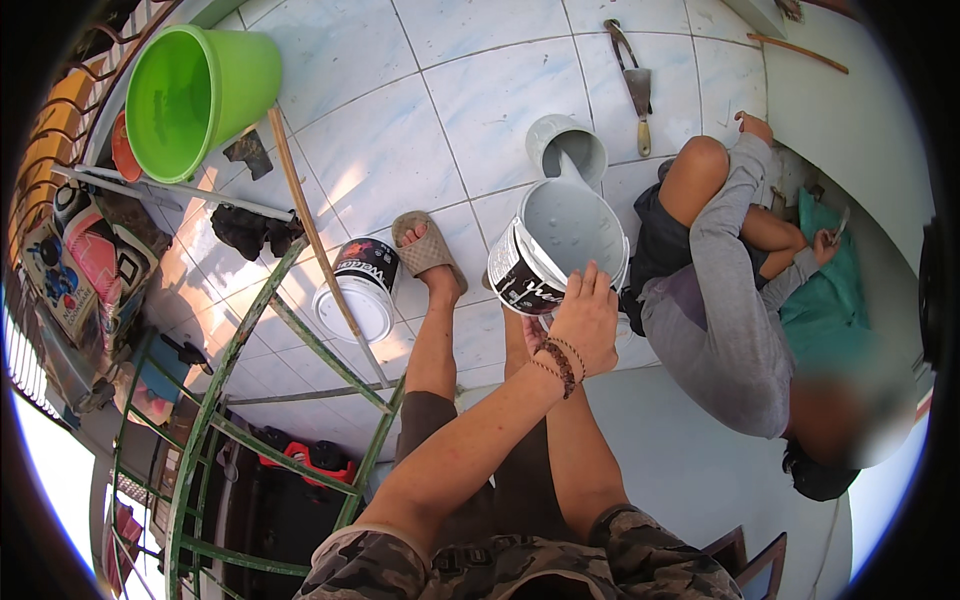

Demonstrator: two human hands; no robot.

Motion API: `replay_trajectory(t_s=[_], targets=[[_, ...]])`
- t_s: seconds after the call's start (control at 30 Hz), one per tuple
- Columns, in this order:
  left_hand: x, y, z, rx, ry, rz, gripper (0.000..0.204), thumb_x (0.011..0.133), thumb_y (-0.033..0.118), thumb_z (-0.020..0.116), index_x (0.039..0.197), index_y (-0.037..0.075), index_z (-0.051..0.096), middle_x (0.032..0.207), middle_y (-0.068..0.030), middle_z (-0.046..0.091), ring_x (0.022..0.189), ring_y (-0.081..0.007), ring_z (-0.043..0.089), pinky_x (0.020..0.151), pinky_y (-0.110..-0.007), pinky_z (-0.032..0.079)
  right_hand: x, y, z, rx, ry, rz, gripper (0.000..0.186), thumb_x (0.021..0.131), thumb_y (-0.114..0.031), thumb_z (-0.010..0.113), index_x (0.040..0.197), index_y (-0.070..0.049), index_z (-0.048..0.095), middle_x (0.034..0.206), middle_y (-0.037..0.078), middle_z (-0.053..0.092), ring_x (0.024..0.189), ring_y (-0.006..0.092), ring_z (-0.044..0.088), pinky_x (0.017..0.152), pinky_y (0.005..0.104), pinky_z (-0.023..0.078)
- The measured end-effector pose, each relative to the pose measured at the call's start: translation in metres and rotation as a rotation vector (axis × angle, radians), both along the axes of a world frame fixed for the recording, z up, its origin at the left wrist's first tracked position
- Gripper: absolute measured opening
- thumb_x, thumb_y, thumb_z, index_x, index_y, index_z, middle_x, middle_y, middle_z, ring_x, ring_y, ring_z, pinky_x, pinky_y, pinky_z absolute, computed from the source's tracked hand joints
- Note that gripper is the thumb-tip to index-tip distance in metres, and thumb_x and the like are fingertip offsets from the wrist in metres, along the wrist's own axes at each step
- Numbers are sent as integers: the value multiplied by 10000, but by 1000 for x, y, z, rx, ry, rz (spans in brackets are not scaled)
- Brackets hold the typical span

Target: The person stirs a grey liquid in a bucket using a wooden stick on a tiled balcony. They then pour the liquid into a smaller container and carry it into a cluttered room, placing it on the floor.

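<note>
A white paint bucket with a dark label (522,272) is tilted away from me in both my hands. Grey paint (572,228) runs over its far lip in a stream into a smaller pale grey pail (556,128) on the tiled floor. My left hand (588,325), with a beaded bracelet at the wrist, grips the bucket's near rim on the right. My right hand (533,332) is partly hidden beneath my left forearm and holds the bucket's lower side. Its fingers show only in part.
A person in a grey top (715,330) squats close on the right, by a teal sheet (825,285). A scraper (638,95) lies ahead. Left are a lidded paint pail (365,305), wooden stick (300,195), green bucket (255,75) and green metal frame (215,375).
</note>
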State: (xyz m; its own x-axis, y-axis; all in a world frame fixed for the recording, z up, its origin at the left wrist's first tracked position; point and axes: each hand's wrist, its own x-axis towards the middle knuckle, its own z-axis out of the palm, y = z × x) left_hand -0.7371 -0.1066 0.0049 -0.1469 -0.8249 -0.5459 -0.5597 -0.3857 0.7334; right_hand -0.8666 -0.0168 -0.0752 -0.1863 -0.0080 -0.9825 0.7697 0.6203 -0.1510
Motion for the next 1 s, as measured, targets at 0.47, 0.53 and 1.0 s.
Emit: replay_trajectory(t_s=[0.47,0.53,1.0], targets=[[-1,5,1,-17,37,42,519,589,173,666,1002,-123,562,1223,-301,450,1296,-410,336,1080,-468,257,-15,12,-11,50,18,-65,581,924,-397,557,1285,15,366,1276,180,426,1186,353,462,991,523,446],[-1,5,1,-9,43,35,517,591,174,665,1001,-124,562,1226,-302,449,1295,-410,337,1078,-467,259,-22,17,-16,54,22,-58,579,922,-401,557,1287,7,369,1276,179,425,1184,357,462,986,526,450],[2,5,2,-9,13,28,517,597,191,667,996,-122,566,1214,-297,458,1286,-410,349,1078,-451,258,9,-1,7,64,155,-37,558,927,-400,540,1282,3,388,1279,178,427,1179,363,467,983,541,456]])
